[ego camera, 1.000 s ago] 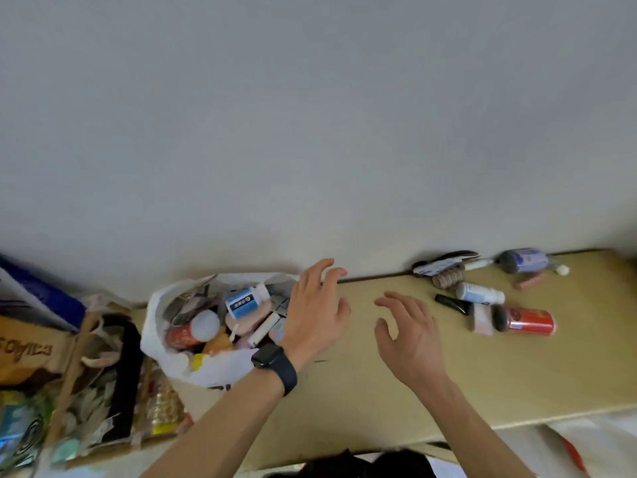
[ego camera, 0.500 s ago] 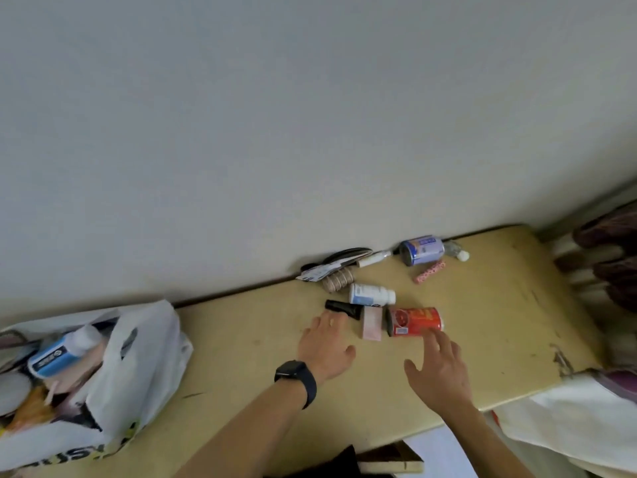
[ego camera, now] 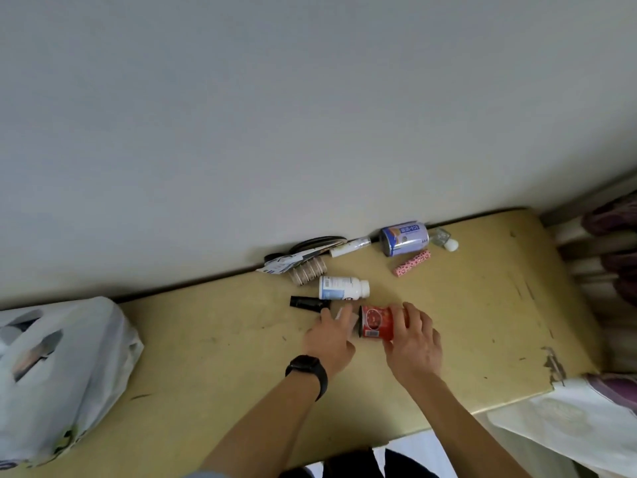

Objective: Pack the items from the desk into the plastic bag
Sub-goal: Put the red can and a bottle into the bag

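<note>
Two bare hands meet near the middle of the pale yellow desk. From my remote seat I read the scene like this. At the far left the white plastic bag slumps on the desk's left end, its handle cut-outs facing up, well apart from the loose items. Against the grey wall lies a crumpled printed paper packet with a ribbed brown roll touching its right side. Nearer to me a small black tube lies on its side. The left hand, with a black wristwatch on its wrist, has its fingers stretched forward on top of a small pale pinkish block. Whether it actually grasps the block I cannot tell. Just beyond the block is a white plastic bottle with a blue label, on its side, cap to the right. A thin white tube rests by the wall. The red cylindrical can lies on its side just right of the block, dark end to the left. The right hand grips it, fingers curled over its right end and thumb on the near side. Farther back, a blue and silver can lies by the wall, with a pink patterned stick just in front of it. Beside the can on the right is a small clear bottle with a white cap.
</note>
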